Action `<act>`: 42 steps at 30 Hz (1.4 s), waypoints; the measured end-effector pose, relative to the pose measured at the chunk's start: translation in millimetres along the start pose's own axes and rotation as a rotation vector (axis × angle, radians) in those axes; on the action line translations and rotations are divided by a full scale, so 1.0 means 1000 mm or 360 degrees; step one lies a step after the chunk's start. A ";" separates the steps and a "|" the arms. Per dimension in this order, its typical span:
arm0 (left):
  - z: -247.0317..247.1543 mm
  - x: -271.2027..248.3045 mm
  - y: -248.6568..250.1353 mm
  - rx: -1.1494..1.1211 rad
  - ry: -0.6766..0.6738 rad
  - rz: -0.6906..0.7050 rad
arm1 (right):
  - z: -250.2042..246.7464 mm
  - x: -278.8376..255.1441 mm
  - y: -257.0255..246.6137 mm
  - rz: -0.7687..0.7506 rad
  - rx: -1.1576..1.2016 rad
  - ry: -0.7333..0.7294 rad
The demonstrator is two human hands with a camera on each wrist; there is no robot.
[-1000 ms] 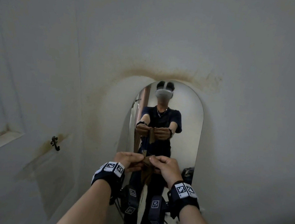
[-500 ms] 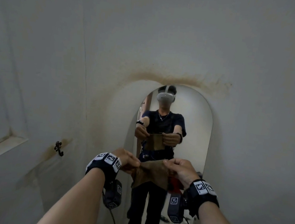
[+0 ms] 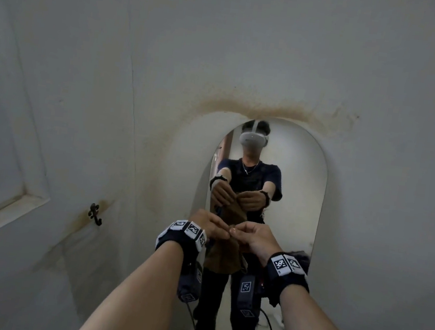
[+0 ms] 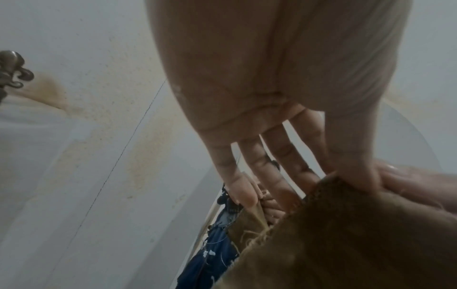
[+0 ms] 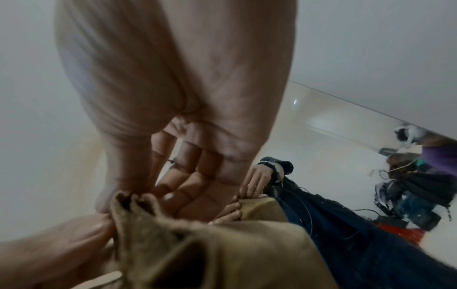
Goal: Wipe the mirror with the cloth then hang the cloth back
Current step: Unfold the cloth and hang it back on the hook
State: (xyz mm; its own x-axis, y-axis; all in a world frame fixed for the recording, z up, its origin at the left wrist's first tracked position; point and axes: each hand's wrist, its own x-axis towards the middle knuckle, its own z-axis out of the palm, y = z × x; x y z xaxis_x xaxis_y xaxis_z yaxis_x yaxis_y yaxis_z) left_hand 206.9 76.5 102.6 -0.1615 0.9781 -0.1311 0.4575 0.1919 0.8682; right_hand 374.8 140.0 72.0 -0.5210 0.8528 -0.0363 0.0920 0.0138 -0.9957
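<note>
While the brown cloth (image 3: 223, 256) is hanging before the arched mirror (image 3: 298, 191), the left hand (image 3: 207, 225) and right hand (image 3: 255, 238) are pinching its top edge, fingertips nearly touching.

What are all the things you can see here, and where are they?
cloth: one, brown, hanging from both hands in front of the mirror
mirror: one, arched, set in the wall straight ahead, showing the person's reflection
hook: one, dark metal, on the wall left of the mirror, with nothing on it
wall: white, with brownish stains over the mirror and by the hook
window frame: one, white, far left
bags: a dark pile on the floor, low right
left hand: pinches the cloth's top edge
right hand: pinches the top edge beside it
</note>
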 end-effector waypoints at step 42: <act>-0.055 -0.083 -0.008 -0.0855 0.1722 -0.0297 | 0.026 0.061 -0.012 -0.0121 -0.1907 -0.1013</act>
State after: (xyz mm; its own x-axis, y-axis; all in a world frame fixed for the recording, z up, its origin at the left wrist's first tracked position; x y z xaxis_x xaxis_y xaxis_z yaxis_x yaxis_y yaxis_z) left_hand 168.8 -10.6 132.7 -0.9475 0.3183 -0.0313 -0.0284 0.0138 0.9995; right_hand 319.9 177.9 79.2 -0.8262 0.4471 -0.3428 0.5506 0.7695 -0.3235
